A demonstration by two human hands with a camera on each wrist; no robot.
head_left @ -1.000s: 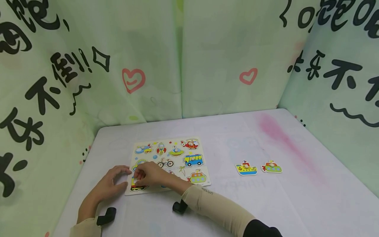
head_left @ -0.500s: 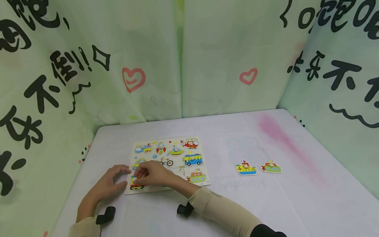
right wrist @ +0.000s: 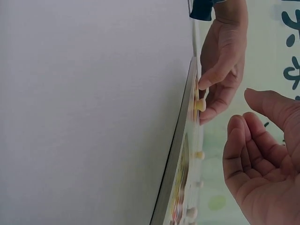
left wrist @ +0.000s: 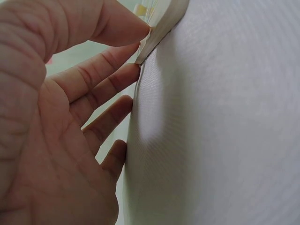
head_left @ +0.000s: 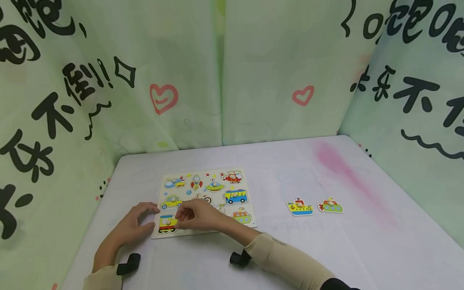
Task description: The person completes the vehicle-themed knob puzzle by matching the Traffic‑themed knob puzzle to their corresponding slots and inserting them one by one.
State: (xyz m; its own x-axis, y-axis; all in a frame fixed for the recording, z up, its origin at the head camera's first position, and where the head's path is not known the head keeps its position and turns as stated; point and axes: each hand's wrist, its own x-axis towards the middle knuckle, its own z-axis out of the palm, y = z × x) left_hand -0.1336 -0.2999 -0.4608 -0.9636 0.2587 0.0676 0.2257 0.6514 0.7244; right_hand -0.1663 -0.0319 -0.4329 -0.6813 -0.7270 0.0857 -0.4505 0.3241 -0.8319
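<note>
A pale puzzle board (head_left: 250, 223) with colourful vehicle pieces lies on the table, left of the middle. My left hand (head_left: 134, 225) rests at its lower left corner. In the left wrist view, the thumb and fingertips of that hand (left wrist: 70, 93) touch the board's edge (left wrist: 164, 35). Over the lower part of the board hovers my right hand (head_left: 201, 215), just right of the train piece (head_left: 166, 224). Seen from the right wrist, its fingers (right wrist: 236, 150) are loosely bent, the thumb is apart, and nothing is held. The hand partly hides the bicycle piece (head_left: 204, 198) and the lower middle of the board.
A boat piece (head_left: 299, 207) and a submarine piece (head_left: 330, 206) lie on the white table (head_left: 290, 257) right of the board. Small round knobs (right wrist: 200, 104) stick up from the pieces. Printed fabric curtains (head_left: 253, 80) surround the table at the back and sides.
My right hand has drawn away from the train piece toward the right, uncovering the train and the yellow car. My left hand has stayed at the board's corner.
</note>
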